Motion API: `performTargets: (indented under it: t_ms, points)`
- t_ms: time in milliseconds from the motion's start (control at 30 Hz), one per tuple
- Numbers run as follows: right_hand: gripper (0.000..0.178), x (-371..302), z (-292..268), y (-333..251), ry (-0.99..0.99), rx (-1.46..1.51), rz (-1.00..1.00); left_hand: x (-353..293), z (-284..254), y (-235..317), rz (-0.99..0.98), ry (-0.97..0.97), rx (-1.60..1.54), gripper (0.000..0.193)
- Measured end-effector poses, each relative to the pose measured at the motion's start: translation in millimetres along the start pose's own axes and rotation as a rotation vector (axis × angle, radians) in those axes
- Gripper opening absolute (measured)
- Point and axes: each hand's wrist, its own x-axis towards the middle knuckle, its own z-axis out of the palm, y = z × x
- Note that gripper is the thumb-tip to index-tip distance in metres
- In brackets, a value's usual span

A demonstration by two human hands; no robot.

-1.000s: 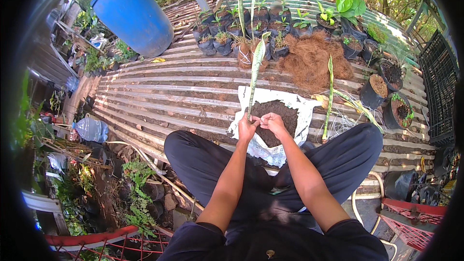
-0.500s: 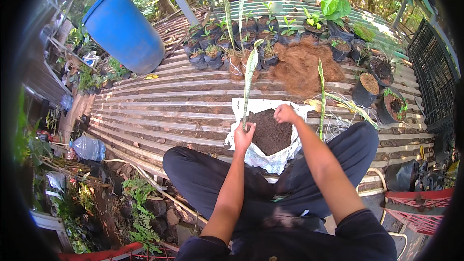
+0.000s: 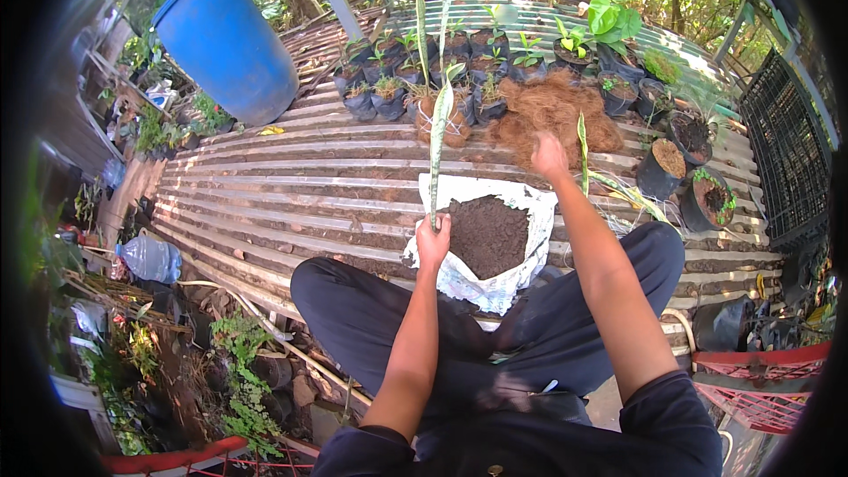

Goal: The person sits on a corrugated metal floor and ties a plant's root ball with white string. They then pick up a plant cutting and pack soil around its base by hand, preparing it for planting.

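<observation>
My left hand (image 3: 433,240) is closed round the lower end of a tall variegated snake plant leaf (image 3: 438,132) and holds it upright. Beside that hand lies a white sack (image 3: 488,291), spread open with dark soil (image 3: 488,234) heaped on it in front of my crossed legs. My right hand (image 3: 549,157) reaches past the sack to the near edge of a brown pile of coconut fibre (image 3: 561,106); its fingers are too unclear to tell whether they grip any. Another snake plant leaf (image 3: 582,152) stands just right of that hand.
Several potted seedlings in black bags (image 3: 389,99) line the far side, near fibre-wrapped snake plants (image 3: 443,119). A blue barrel (image 3: 230,44) stands far left. Black pots (image 3: 661,170) and a black crate (image 3: 786,150) are on the right. Corrugated sheeting (image 3: 256,185) covers the ground.
My right hand has moved from above the soil, forward and right to the fibre pile. My left hand still holds the leaf, slightly shifted left.
</observation>
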Motion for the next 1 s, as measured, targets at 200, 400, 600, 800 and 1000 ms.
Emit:
performTargets:
  t_ms: [200,400,600,800,1000]
  points:
    - [0.019,-35,77,22,-0.519,0.227,0.101,2,-4,0,-0.03,0.032,0.017,0.023]
    - [0.027,-73,139,10,-0.645,0.123,0.097,4,-2,-3,-0.083,0.049,-0.036,0.021]
    - [0.042,-91,155,-31,-0.588,0.037,0.228,5,-1,-3,-0.111,0.053,-0.058,0.015]
    - [0.031,-99,170,-40,-0.48,0.075,0.396,7,-3,-4,-0.108,0.046,-0.052,0.015]
    - [0.016,-97,184,-14,-0.412,0.202,0.285,7,-3,-1,-0.105,0.029,-0.063,0.016]
